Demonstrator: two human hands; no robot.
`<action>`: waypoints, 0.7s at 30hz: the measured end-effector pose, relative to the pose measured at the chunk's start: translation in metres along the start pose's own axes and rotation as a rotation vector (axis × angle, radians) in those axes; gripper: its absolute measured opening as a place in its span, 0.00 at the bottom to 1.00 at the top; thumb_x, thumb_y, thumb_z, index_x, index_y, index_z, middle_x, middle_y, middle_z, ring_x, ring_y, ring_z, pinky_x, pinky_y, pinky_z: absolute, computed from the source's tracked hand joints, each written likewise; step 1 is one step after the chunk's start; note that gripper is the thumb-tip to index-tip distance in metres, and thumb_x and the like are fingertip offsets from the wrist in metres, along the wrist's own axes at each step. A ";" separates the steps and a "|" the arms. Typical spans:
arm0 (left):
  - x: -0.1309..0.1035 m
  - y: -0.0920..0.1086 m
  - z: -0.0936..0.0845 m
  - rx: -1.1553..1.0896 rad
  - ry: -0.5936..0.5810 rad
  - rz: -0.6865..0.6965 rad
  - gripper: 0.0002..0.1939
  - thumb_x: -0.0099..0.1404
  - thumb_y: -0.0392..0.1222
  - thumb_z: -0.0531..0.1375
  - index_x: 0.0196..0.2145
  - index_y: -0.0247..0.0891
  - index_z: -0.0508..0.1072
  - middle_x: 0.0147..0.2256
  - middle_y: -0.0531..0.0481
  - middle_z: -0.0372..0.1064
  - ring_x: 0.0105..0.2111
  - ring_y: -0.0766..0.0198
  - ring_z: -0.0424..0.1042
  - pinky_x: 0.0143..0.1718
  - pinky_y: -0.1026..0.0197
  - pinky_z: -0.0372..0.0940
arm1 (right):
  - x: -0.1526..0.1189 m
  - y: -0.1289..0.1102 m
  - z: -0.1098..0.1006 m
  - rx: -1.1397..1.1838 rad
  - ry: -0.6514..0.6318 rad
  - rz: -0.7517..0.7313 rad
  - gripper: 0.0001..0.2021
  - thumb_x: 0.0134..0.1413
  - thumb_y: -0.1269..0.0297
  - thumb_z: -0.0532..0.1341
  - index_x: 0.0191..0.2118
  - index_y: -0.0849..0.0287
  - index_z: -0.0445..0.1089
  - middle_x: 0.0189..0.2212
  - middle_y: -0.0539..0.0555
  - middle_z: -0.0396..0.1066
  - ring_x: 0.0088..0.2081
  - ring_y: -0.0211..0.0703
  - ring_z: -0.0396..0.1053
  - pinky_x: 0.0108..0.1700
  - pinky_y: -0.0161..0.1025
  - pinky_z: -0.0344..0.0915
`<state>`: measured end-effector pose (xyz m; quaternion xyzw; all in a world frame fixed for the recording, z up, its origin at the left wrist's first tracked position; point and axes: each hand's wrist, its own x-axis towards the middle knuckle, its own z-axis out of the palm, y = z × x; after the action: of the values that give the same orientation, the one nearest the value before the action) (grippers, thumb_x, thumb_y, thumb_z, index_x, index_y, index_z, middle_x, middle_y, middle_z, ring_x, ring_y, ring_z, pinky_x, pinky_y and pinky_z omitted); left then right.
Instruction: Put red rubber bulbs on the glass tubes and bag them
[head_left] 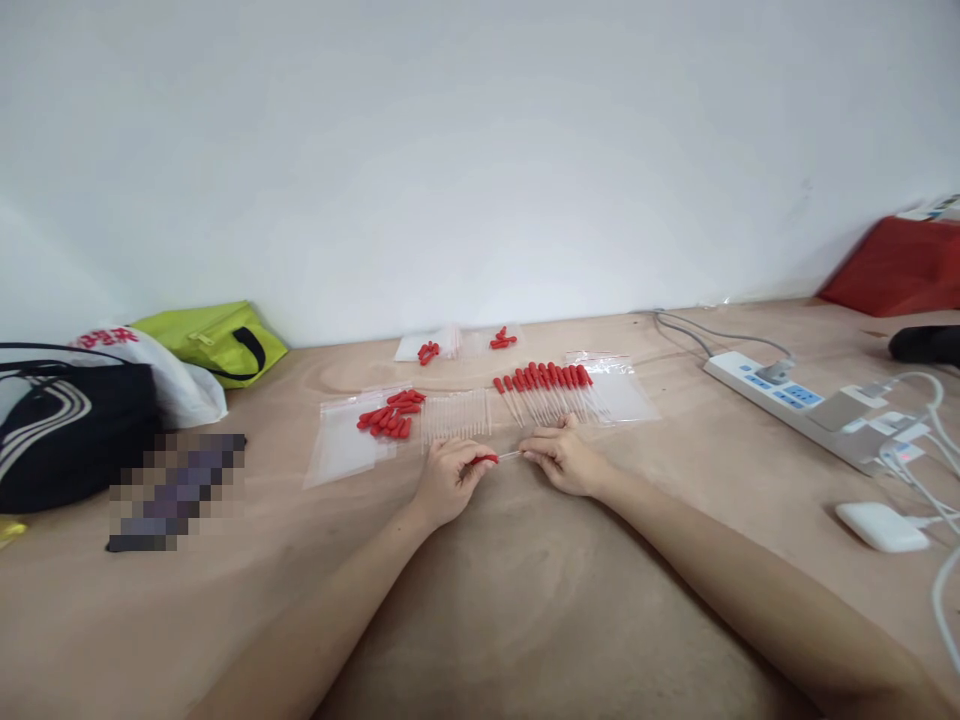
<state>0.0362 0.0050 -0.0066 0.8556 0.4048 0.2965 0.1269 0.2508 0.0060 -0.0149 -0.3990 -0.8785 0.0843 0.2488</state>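
Between the fingertips of my left hand point(452, 478) is a red rubber bulb point(487, 459). My right hand point(564, 458) pinches a thin clear dropper tube point(511, 455), whose other end meets the bulb; how far it sits inside I cannot tell. Just beyond my left hand lies a row of bare clear tubes point(455, 415). Left of them, loose red bulbs point(390, 415) are heaped on a clear plastic bag point(341, 440). Past my right hand, several droppers with red bulbs point(551, 378) lie side by side, partly over another clear bag point(626, 390).
More red bulbs point(428, 352) lie with small clear bags point(454, 342) near the wall. A power strip point(795, 400) with cables and a white case point(883, 527) are on the right. At left are a dark bag point(75, 430), a lime-green bag point(217, 335) and a pixelated dark object point(176, 495).
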 end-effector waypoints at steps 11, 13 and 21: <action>0.001 -0.001 -0.002 0.076 0.059 0.073 0.08 0.61 0.42 0.55 0.29 0.40 0.71 0.27 0.54 0.72 0.28 0.66 0.69 0.37 0.58 0.53 | 0.000 -0.009 -0.001 -0.139 0.010 0.006 0.11 0.54 0.70 0.49 0.34 0.58 0.69 0.28 0.51 0.71 0.27 0.36 0.60 0.35 0.39 0.41; 0.000 -0.002 -0.002 0.086 0.068 0.090 0.08 0.62 0.43 0.54 0.29 0.40 0.71 0.27 0.54 0.72 0.28 0.66 0.69 0.38 0.58 0.53 | 0.000 -0.010 -0.002 -0.127 -0.001 0.010 0.11 0.54 0.70 0.49 0.33 0.58 0.68 0.29 0.52 0.71 0.27 0.36 0.60 0.35 0.39 0.41; 0.000 -0.003 -0.001 0.105 0.048 0.108 0.11 0.62 0.46 0.53 0.28 0.40 0.71 0.26 0.52 0.72 0.28 0.65 0.68 0.40 0.58 0.54 | 0.000 -0.013 -0.003 -0.166 -0.009 -0.035 0.11 0.54 0.69 0.49 0.29 0.59 0.68 0.25 0.52 0.70 0.25 0.35 0.59 0.35 0.39 0.40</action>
<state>0.0336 0.0071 -0.0077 0.8743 0.3758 0.3019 0.0560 0.2439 -0.0029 -0.0078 -0.4023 -0.8905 0.0089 0.2123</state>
